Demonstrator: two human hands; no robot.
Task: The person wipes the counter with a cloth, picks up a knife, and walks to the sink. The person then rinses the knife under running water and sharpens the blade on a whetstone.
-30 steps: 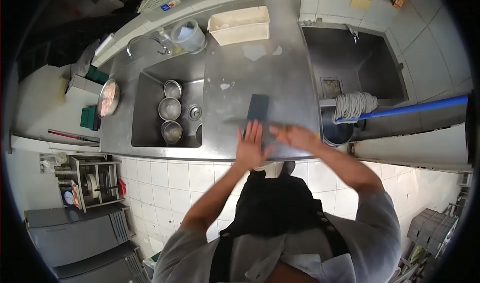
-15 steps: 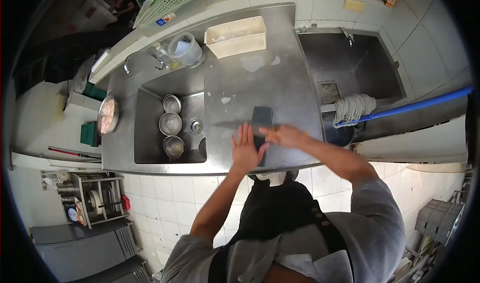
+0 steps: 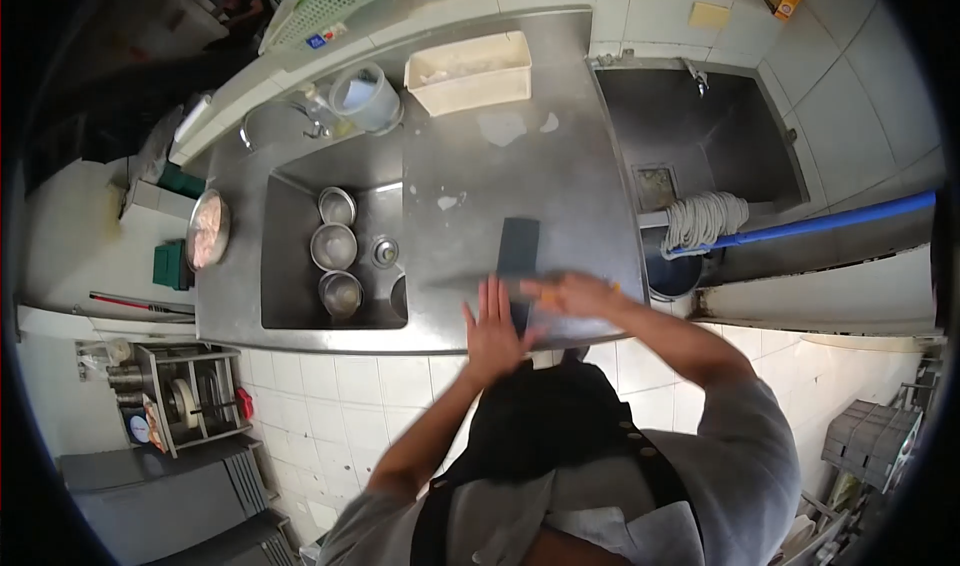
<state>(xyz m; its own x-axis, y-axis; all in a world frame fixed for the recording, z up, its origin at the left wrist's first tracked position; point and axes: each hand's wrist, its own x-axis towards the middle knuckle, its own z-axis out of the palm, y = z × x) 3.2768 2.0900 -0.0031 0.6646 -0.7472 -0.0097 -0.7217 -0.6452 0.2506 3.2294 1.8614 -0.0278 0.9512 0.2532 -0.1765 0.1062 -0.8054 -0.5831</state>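
A dark rectangular sharpening stone (image 3: 518, 246) lies on the steel counter (image 3: 450, 156), its long side pointing away from me. Across it lies a knife (image 3: 460, 281), blurred, with its blade pointing left. My right hand (image 3: 568, 294) is closed round the knife's yellowish handle, just right of the stone. Fingers stretched out, my left hand (image 3: 491, 334) rests its fingertips on the blade at the stone's left side. The near part of the stone is partly hidden by my hands.
Left, a sink (image 3: 285, 266) holds several metal bowls (image 3: 333, 247); a bowl of pinkish food (image 3: 208, 230) stands beyond it. A cream tray (image 3: 470, 91) and plastic tub (image 3: 366, 99) stand at the back. Right are another sink (image 3: 740, 136) and a mop (image 3: 705, 224).
Both hands and the knife have moved nearer to me along the stone since the half-second-old frame. The camera view has shifted slightly.
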